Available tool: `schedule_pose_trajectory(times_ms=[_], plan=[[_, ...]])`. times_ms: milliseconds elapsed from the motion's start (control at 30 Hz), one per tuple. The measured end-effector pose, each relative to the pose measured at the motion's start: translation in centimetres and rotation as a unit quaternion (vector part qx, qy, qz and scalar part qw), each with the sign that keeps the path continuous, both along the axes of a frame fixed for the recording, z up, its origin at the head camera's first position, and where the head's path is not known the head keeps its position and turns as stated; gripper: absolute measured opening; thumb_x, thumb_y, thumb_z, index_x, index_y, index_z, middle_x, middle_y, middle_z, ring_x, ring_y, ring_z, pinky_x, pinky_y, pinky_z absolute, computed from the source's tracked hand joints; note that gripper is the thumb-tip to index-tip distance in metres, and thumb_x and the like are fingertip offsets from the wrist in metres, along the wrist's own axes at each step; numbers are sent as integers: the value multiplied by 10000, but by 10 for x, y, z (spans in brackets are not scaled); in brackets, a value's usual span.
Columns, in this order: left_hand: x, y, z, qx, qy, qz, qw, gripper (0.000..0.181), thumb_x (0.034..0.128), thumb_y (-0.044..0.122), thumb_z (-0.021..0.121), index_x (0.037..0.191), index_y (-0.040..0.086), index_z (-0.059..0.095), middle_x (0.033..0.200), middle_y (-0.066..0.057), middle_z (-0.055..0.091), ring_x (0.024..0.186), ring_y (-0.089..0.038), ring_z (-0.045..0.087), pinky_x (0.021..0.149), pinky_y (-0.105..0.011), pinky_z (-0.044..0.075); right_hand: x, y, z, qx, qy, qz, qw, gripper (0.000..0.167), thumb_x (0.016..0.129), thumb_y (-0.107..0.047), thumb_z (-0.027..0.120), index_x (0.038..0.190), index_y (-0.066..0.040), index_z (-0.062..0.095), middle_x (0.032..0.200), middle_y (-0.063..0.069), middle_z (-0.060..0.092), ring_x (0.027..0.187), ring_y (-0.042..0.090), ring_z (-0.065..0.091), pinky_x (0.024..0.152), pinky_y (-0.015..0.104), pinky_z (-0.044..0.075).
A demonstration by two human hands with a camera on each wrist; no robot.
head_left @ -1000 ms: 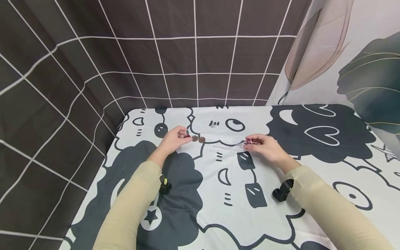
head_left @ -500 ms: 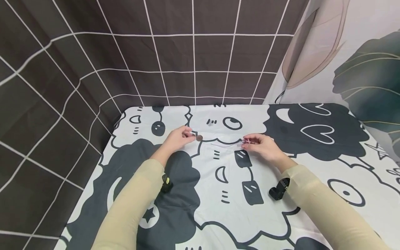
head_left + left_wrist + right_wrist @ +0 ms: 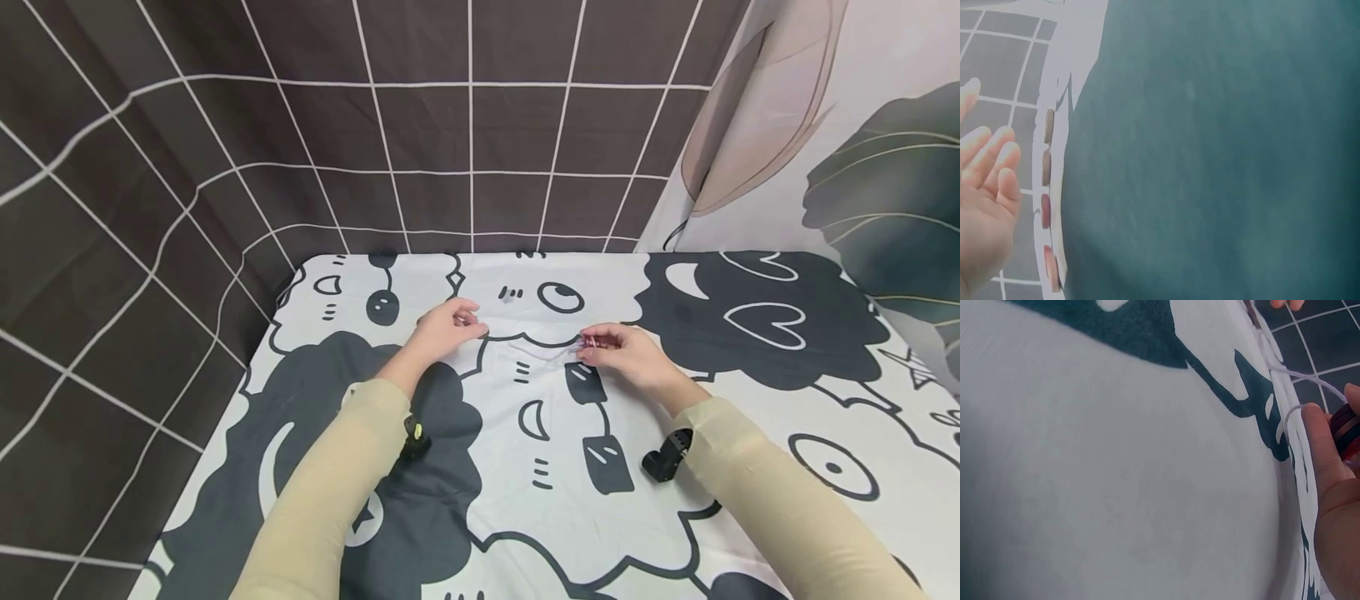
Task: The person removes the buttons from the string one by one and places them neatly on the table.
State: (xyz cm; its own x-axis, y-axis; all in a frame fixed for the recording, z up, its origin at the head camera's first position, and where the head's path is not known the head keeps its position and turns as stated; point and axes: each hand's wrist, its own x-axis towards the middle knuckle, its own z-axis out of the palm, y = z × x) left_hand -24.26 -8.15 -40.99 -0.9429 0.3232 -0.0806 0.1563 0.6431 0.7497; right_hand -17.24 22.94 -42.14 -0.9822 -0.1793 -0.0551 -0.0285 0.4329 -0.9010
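Observation:
My right hand holds a small stack of round discs in reddish and dark tones between thumb and fingers. A thin pale cord loops out from that stack in the right wrist view; whether it runs through the discs cannot be seen. On the cloth, several loose discs stand out in a row in the left wrist view, among them a brown disc and a red disc. Above this row is my left hand, its fingers loosely bent and nothing visible in them. From the head view it hides the loose discs.
A black-and-white cartoon-print cloth covers the surface. Dark grid-patterned fabric hangs behind and at the left, and a leaf-print curtain at the right. Each wrist carries a small black camera.
My left hand has shifted to the right along the row, covering the brown discs that showed beside its fingertips. My right hand stays almost where it was, still gripping the stack.

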Motion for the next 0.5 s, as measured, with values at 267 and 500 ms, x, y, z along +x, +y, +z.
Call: schedule_pose_trajectory(times_ms=[267, 500], plan=[[4, 13, 2, -215, -215, 232, 9993, 422, 837, 473, 647, 1212, 295, 570, 1035, 156, 613, 1009, -108, 513, 901, -654, 173, 1, 3, -2, -275, -28, 125, 9995, 468, 813, -138, 727, 1197, 67, 554, 975, 78, 692, 861, 56, 624, 750, 181, 482], [6, 15, 1, -96, -121, 188, 9997, 400, 845, 464, 645, 1193, 280, 581, 1028, 157, 619, 998, -89, 548, 923, -695, 58, 0, 3, -3, -463, -93, 217, 9986, 460, 822, -106, 710, 1203, 82, 537, 962, 87, 689, 848, 77, 640, 751, 193, 493]])
